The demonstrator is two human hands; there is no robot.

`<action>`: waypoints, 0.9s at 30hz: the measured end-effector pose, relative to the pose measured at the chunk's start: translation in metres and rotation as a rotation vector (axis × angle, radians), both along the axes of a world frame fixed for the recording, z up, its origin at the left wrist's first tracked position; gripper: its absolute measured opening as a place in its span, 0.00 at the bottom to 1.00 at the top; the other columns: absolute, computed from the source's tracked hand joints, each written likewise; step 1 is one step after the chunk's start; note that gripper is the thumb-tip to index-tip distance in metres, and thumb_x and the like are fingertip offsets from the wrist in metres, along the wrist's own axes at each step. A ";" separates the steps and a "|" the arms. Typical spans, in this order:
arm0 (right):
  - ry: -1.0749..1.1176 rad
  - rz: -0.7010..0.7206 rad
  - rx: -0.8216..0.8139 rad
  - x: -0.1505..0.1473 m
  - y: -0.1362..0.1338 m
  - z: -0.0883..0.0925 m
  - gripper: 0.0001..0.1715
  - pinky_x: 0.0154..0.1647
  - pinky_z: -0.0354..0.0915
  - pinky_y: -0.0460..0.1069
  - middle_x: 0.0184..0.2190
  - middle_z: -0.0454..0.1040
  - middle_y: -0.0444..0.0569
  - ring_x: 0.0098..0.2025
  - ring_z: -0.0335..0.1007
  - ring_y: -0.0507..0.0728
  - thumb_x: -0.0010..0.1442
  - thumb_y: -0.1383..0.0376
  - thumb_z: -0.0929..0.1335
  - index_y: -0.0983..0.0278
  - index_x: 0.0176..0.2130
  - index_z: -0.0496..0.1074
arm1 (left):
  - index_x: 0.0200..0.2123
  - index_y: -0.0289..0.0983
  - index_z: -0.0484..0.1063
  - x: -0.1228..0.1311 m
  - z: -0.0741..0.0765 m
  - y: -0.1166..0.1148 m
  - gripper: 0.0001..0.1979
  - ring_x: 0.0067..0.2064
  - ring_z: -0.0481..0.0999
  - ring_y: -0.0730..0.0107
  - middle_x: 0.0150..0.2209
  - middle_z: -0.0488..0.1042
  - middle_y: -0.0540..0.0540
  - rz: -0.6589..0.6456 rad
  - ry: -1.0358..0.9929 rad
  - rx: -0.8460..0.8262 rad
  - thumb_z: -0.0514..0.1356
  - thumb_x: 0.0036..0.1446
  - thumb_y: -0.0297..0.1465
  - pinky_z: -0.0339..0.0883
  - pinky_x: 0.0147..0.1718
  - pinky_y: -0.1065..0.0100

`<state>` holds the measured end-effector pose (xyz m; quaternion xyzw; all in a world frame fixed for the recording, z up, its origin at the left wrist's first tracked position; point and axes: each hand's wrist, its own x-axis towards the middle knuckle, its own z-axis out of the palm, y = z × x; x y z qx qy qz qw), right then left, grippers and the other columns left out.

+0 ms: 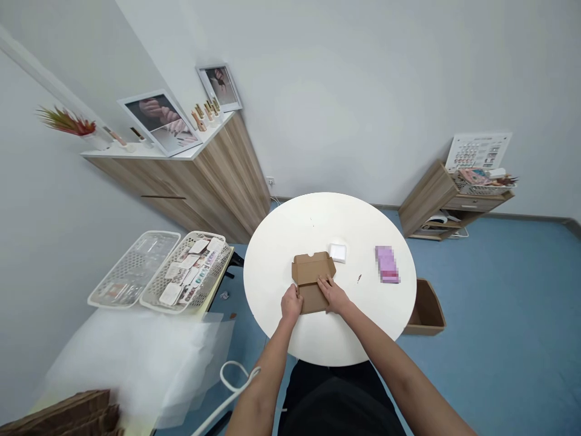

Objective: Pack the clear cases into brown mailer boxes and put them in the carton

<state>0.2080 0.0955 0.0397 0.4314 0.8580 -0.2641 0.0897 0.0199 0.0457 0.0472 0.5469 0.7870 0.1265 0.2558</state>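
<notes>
A brown cardboard box (313, 269), partly folded with its lid flap laid open away from me, lies on the round white table (281, 242). My left hand (292, 303) grips its near left edge, fingers curled around the side wall. On the box's right side rests my right hand (333, 294), its fingers extended over the cardboard near the fold. Just behind the box, to the right, is a small white square item (338, 253). Farther right on the table lies a pixelated purple and pink packet (387, 264).
Two white plastic baskets (184, 272) with packets stand on a side table at left, beside translucent sheets (149, 351) and stacked brown cardboard (77, 415). A brown bin (426, 309) stands on the floor at right. Wooden cabinets (231, 175) line the wall.
</notes>
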 end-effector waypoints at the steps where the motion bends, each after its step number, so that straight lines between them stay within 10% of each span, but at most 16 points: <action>1: 0.005 0.000 0.004 0.000 0.001 -0.001 0.78 0.67 0.51 0.60 0.71 0.40 0.57 0.71 0.28 0.71 0.33 0.66 0.81 0.64 0.70 0.38 | 0.40 0.39 0.65 0.001 0.001 -0.001 0.10 0.42 0.74 0.61 0.37 0.73 0.45 -0.013 0.003 0.009 0.52 0.55 0.23 0.65 0.40 0.63; 5: 0.022 -0.001 -0.001 -0.004 0.013 -0.003 0.78 0.67 0.51 0.59 0.71 0.40 0.57 0.71 0.27 0.70 0.33 0.65 0.81 0.63 0.70 0.38 | 0.54 0.37 0.62 0.001 0.003 -0.009 0.18 0.53 0.69 0.53 0.51 0.69 0.37 -0.107 0.067 0.168 0.52 0.60 0.30 0.62 0.51 0.53; 10: 0.042 0.064 -0.038 -0.013 0.034 0.001 0.78 0.68 0.45 0.60 0.70 0.41 0.59 0.71 0.27 0.71 0.33 0.62 0.81 0.65 0.70 0.38 | 0.68 0.40 0.45 -0.008 -0.004 -0.012 0.41 0.69 0.45 0.44 0.69 0.48 0.36 -0.440 0.149 0.313 0.56 0.58 0.47 0.35 0.64 0.40; 14: 0.098 0.070 -0.047 -0.014 0.051 0.012 0.68 0.68 0.37 0.67 0.70 0.44 0.57 0.71 0.29 0.72 0.42 0.51 0.76 0.64 0.69 0.43 | 0.69 0.40 0.38 -0.015 -0.017 -0.005 0.41 0.70 0.42 0.45 0.69 0.47 0.35 -0.372 0.174 0.223 0.51 0.61 0.50 0.32 0.63 0.35; 19: 0.266 -0.350 0.173 0.008 0.087 0.020 0.29 0.65 0.48 0.60 0.62 0.60 0.56 0.65 0.50 0.64 0.65 0.61 0.57 0.63 0.63 0.58 | 0.70 0.39 0.33 -0.021 -0.027 0.010 0.43 0.70 0.42 0.45 0.69 0.46 0.35 -0.310 0.162 0.214 0.50 0.61 0.51 0.34 0.63 0.35; 23: 0.175 -0.692 0.190 0.027 0.122 0.010 0.31 0.62 0.52 0.59 0.61 0.60 0.60 0.62 0.53 0.66 0.64 0.61 0.56 0.68 0.64 0.54 | 0.69 0.39 0.31 -0.024 -0.028 0.022 0.45 0.70 0.41 0.46 0.70 0.43 0.35 -0.284 0.120 0.216 0.52 0.60 0.51 0.36 0.63 0.37; 27: 0.011 -0.702 0.032 0.032 0.141 -0.003 0.44 0.61 0.53 0.58 0.63 0.55 0.63 0.63 0.51 0.69 0.60 0.55 0.62 0.71 0.67 0.46 | 0.69 0.40 0.30 -0.027 -0.027 0.031 0.45 0.70 0.41 0.47 0.70 0.44 0.36 -0.279 0.093 0.216 0.52 0.60 0.50 0.37 0.63 0.38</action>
